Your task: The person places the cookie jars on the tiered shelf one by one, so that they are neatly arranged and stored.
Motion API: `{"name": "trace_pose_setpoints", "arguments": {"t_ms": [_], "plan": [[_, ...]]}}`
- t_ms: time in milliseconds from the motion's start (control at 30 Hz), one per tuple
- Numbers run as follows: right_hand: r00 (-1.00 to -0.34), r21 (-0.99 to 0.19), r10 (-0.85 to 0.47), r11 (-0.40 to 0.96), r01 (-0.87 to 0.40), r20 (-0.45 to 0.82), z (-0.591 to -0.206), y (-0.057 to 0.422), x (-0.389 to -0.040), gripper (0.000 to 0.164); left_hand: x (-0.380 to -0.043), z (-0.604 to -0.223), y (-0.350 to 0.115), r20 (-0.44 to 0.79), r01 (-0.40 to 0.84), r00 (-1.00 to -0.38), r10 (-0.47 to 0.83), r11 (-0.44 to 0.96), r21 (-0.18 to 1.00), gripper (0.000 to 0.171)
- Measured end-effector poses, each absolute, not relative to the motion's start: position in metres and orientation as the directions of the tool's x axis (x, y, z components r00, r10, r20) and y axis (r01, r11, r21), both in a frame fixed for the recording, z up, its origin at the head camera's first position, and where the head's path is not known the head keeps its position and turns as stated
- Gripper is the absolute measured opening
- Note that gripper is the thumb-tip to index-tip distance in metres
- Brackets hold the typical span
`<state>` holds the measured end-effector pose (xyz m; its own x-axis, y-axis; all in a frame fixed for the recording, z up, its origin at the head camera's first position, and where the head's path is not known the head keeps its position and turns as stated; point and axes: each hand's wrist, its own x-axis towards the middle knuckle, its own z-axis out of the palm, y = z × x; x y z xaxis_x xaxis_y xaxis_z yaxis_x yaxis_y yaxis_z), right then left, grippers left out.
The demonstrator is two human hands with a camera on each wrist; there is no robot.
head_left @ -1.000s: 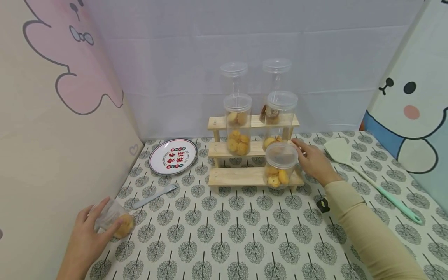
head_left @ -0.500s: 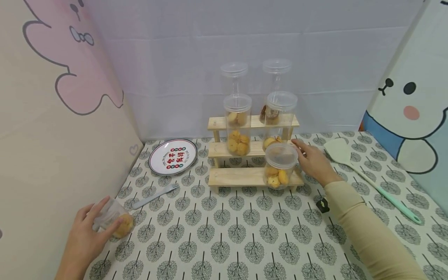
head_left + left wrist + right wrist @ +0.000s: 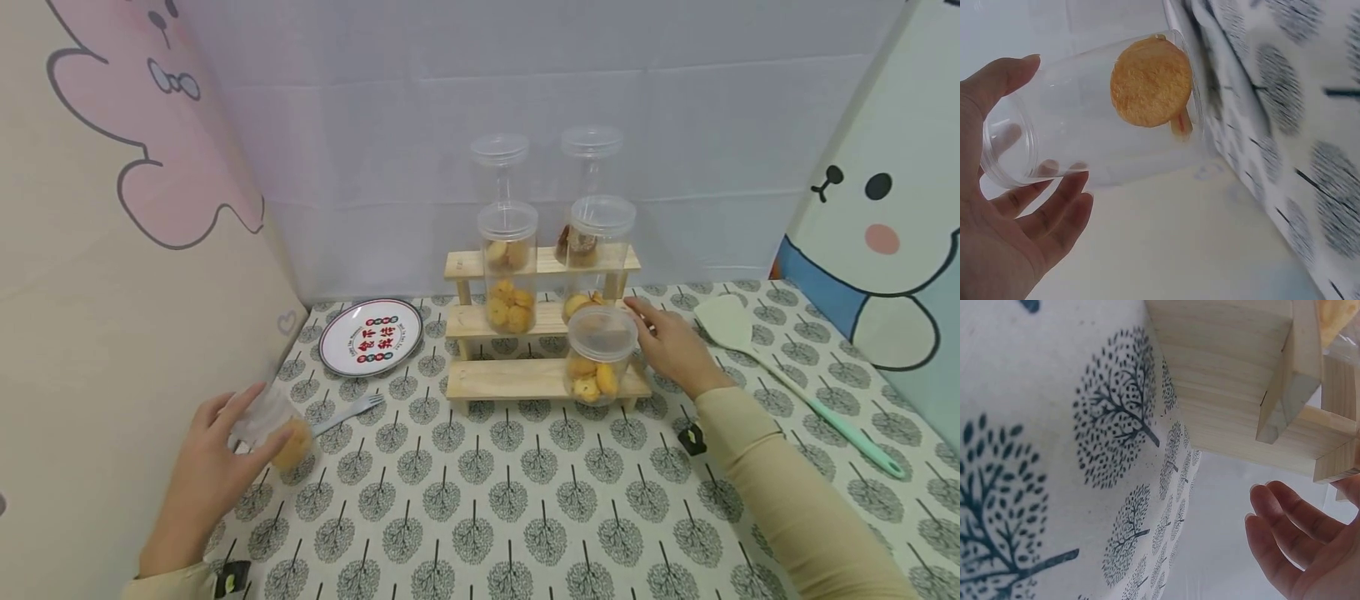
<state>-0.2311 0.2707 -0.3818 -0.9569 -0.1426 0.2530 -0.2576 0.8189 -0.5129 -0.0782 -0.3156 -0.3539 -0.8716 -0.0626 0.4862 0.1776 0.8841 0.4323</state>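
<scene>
At the left of the head view, my left hand [image 3: 213,467] grips a clear lidded plastic jar [image 3: 262,417] tilted on its side, thumb and fingers round its lid end. Inside the jar, in the left wrist view, lies a round golden cracker [image 3: 1150,81]. My right hand [image 3: 671,346] reaches the right end of the wooden tiered rack [image 3: 510,379] and touches its middle shelf. Three of its fingers [image 3: 1279,525] hang loose below the wood in the right wrist view. A shorter biscuit jar [image 3: 602,354] stands on the lowest shelf, left of that hand.
Taller biscuit jars [image 3: 510,267] stand on the upper shelves. A white plate [image 3: 371,337] with red lettering and a pale fork [image 3: 348,414] lie at left, the jar partly over the fork's handle. On the right lies a spatula [image 3: 780,375] with a green handle.
My left hand has moved forward and slightly right, carrying the jar towards the fork; its sleeve cuff has come into view. The right hand has stayed at the rack.
</scene>
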Motion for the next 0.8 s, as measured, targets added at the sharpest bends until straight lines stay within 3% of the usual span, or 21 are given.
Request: {"name": "trace_pose_setpoints", "arguments": {"t_ms": [467, 800], "plan": [[-0.960, -0.524, -0.146, 0.813, -0.254, 0.240, -0.381, 0.271, -0.230, 0.063, -0.135, -0.326, -0.241, 0.554, 0.446, -0.810, 0.193, 0.815, 0.369, 0.075], [-0.952, -0.511, -0.161, 0.813, -0.278, 0.262, -0.382, 0.271, -0.230, 0.061, -0.158, -0.322, -0.191, 0.527, 0.546, -0.793, 0.306, 0.741, 0.392, 0.075]]}}
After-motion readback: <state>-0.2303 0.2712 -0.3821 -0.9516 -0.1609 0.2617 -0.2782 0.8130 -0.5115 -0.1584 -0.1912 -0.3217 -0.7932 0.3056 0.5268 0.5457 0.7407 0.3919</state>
